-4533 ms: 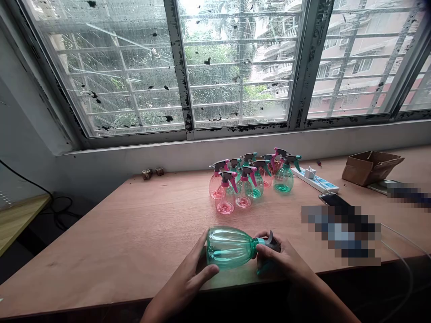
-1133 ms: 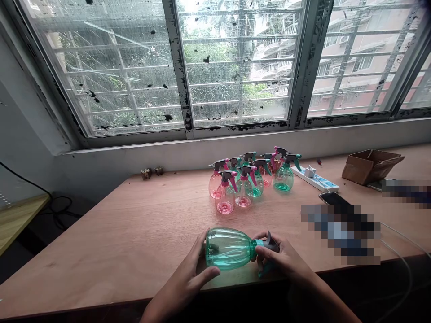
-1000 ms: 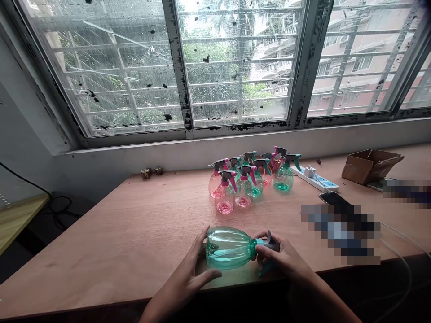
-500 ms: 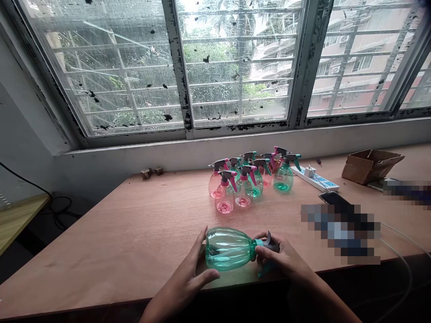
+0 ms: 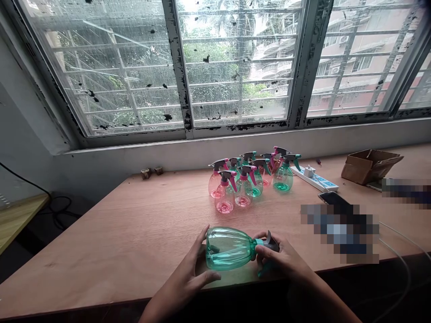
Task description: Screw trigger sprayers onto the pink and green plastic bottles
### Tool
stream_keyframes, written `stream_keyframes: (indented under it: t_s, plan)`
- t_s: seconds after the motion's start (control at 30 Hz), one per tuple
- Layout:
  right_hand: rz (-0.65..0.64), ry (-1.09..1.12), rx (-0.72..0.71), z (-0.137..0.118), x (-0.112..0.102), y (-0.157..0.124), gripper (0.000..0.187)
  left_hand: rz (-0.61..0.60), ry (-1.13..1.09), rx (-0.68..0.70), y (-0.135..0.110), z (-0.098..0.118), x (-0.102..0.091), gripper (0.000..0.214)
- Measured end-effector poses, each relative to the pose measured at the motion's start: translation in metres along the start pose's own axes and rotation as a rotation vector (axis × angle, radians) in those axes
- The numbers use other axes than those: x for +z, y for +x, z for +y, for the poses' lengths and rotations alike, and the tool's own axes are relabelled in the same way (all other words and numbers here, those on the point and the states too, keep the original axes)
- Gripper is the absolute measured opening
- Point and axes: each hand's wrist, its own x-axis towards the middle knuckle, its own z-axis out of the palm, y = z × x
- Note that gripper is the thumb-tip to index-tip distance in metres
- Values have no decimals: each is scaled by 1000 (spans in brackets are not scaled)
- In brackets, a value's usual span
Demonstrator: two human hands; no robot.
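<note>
A clear green spray bottle (image 5: 229, 247) lies on its side near the front edge of the wooden table (image 5: 128, 233), its base pointing left. My left hand (image 5: 188, 280) cups the bottle's body from below and behind, thumb along its underside. My right hand (image 5: 281, 260) is closed round the grey and green spray head (image 5: 269, 244) at the bottle's neck. Both forearms come in from the bottom edge.
Several pink and green spray bottles (image 5: 251, 179) stand clustered mid-table. To the right lie a white power strip (image 5: 316, 178), a phone (image 5: 333, 198), a cardboard box (image 5: 368, 167) and a white cable (image 5: 400, 251). Two small objects (image 5: 151, 171) sit by the window wall.
Almost nothing has moved. Both hands keep the same hold on the lying green bottle, with only slight shifts of the bottle and fingers.
</note>
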Motion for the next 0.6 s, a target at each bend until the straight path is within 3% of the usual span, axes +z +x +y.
stream_keyframes:
  t_s: [0.1, 0.3, 0.6]
  plan:
    - [0, -16, 1, -4, 2, -1, 42, 15, -5, -1, -2, 1, -1, 95]
    - [16, -18, 22, -6, 2, -3, 45, -8, 3, 0, -1, 5, -2, 78]
    - [-5, -19, 8, 1, -1, -2, 42, -9, 3, 13, 3, 4, -5, 78]
